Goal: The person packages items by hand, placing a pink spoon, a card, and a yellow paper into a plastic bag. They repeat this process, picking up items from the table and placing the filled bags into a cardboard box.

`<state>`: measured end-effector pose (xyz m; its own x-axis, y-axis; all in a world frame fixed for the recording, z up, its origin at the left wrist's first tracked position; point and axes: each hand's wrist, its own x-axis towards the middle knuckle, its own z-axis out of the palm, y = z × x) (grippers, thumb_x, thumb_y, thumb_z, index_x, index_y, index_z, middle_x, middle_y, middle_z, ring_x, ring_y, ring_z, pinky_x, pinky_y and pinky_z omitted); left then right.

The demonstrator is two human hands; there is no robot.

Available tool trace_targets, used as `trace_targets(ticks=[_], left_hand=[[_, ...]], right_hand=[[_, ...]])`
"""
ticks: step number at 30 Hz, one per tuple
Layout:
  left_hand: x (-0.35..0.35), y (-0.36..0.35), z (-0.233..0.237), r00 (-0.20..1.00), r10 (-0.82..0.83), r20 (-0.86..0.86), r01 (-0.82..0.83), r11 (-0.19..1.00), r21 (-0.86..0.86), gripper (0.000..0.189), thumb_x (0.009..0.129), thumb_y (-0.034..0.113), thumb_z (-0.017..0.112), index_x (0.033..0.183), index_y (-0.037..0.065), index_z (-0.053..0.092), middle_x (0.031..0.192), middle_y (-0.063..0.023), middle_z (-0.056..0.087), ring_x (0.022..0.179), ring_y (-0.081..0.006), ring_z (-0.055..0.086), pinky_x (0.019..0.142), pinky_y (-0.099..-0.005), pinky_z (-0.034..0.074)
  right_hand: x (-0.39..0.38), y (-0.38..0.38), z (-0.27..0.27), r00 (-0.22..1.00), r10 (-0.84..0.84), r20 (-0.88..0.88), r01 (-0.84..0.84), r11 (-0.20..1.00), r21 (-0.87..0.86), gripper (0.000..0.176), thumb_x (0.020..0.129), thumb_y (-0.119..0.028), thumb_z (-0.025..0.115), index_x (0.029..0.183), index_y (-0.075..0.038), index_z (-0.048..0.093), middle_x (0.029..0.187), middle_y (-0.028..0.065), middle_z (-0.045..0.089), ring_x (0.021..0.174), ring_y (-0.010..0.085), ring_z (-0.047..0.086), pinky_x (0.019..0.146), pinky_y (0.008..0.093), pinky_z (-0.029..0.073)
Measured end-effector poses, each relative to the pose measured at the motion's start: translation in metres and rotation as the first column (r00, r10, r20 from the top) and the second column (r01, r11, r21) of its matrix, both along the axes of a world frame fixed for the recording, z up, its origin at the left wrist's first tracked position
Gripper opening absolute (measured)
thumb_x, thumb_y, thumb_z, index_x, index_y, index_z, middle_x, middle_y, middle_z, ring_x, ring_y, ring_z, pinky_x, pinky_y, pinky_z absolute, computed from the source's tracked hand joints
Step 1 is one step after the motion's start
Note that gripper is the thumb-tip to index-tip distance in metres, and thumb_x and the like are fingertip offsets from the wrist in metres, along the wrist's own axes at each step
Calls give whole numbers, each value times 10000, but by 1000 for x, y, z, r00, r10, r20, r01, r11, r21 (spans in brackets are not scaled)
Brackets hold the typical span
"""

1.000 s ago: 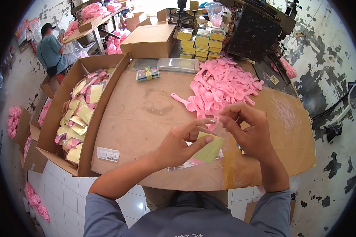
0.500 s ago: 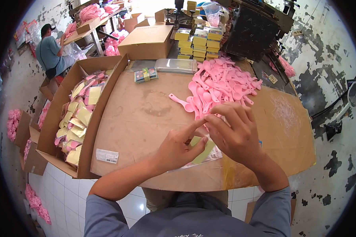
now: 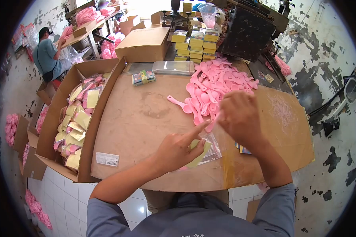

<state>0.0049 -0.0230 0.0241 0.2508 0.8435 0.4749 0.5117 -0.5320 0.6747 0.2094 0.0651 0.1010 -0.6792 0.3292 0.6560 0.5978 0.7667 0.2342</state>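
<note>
My left hand (image 3: 178, 149) is over a clear plastic bag (image 3: 214, 149) that has a pale yellow card (image 3: 197, 158) in it. Its index finger points forward and the thumb stands apart from it, with nothing visible between them. Smeared by motion, my right hand (image 3: 240, 116) is raised at the near edge of a heap of pink plastic spoons (image 3: 217, 81); its fingertips are hidden. One pink spoon end (image 3: 210, 126) shows between the two hands. Partly under my right wrist lies a stack of printed cards (image 3: 242, 148).
A carton (image 3: 114, 85) of packed bags stands left. Behind are a card bundle (image 3: 143, 77), a clear plastic stack (image 3: 174, 67), a closed box (image 3: 143, 42) and yellow-edged card stacks (image 3: 196, 43). Thin clear strips (image 3: 283, 112) lie right. A person (image 3: 47, 55) sits far left.
My right hand has moved up and right, away from my left fingertips, uncovering more of the bag and the printed cards. My left hand has stayed nearly in place.
</note>
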Motion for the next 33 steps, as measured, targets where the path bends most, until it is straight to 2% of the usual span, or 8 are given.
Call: trace_targets(ticks=[4, 7, 10, 12, 14, 22, 26, 33], left_hand=[[-2, 2, 0, 965, -14, 263, 54, 988, -145, 480, 929, 88, 712, 1400, 54, 625, 942, -60, 803, 560, -42, 552, 509, -248, 456], [-4, 3, 4, 941, 14, 339, 81, 961, -264, 360, 946, 86, 702, 1303, 41, 688, 981, -27, 808, 570, 13, 424, 497, -207, 364], [-4, 4, 7, 916, 5, 401, 133, 939, -316, 276, 963, 96, 702, 1232, 34, 723, 1006, -5, 807, 560, 26, 357, 482, -204, 299], [-3, 2, 10, 905, 7, 424, 156, 924, -350, 241, 983, 104, 694, 1207, 23, 732, 1026, -8, 804, 575, 25, 392, 498, -206, 325], [-4, 1, 16, 910, 17, 415, 165, 902, -399, 223, 1009, 112, 678, 1198, 6, 734, 1053, -25, 799, 620, 19, 489, 543, -202, 412], [4, 12, -8, 782, 42, 622, 262, 884, -388, 237, 1065, 124, 626, 1203, -42, 724, 1055, -45, 751, 960, -64, 658, 819, -238, 541], [8, 7, -9, 785, 45, 618, 274, 869, -412, 241, 1061, 116, 631, 1228, -38, 713, 1081, -50, 745, 997, -64, 651, 848, -242, 546], [2, 11, -14, 773, 83, 629, 247, 873, -419, 253, 1044, 122, 660, 1238, -32, 711, 1099, -94, 764, 962, -117, 709, 826, -265, 584]], right_hand=[[73, 7, 20, 886, -54, -461, -402, 408, -820, 80, 966, -103, 613, 958, -34, 574, 755, 62, 591, 688, 152, 627, 590, 309, 490], [165, 22, 13, 492, -11, -871, -870, -36, -491, 35, 1002, -45, 547, 969, -37, 556, 601, 49, 543, 455, 127, 582, 398, 267, 460], [261, 62, -15, 502, -176, -847, -780, 332, -531, 180, 961, 14, 526, 1135, -12, 567, 849, 139, 625, 772, 248, 644, 679, 374, 516], [316, 88, -50, 828, -509, -237, 311, 767, -561, 321, 934, 53, 512, 1245, 5, 574, 1014, 198, 680, 983, 328, 685, 867, 445, 552], [324, 88, -74, 404, -853, 331, 901, 433, 17, 558, 876, 119, 492, 1415, -17, 546, 1311, 234, 646, 1319, 396, 570, 1141, 492, 423], [189, 37, -42, 857, -417, -301, 237, 839, -489, 238, 938, -32, 659, 1171, -19, 702, 1105, 158, 718, 984, 276, 700, 908, 389, 544], [82, -15, -30, 926, 23, -376, -337, 496, -800, 329, 950, -118, 736, 1258, -26, 668, 1073, 96, 720, 941, 185, 683, 821, 352, 551], [28, -12, -53, 856, 24, -516, -510, 199, -837, 324, 952, -82, 753, 1261, -24, 672, 1071, 46, 693, 907, 102, 646, 775, 258, 516]])
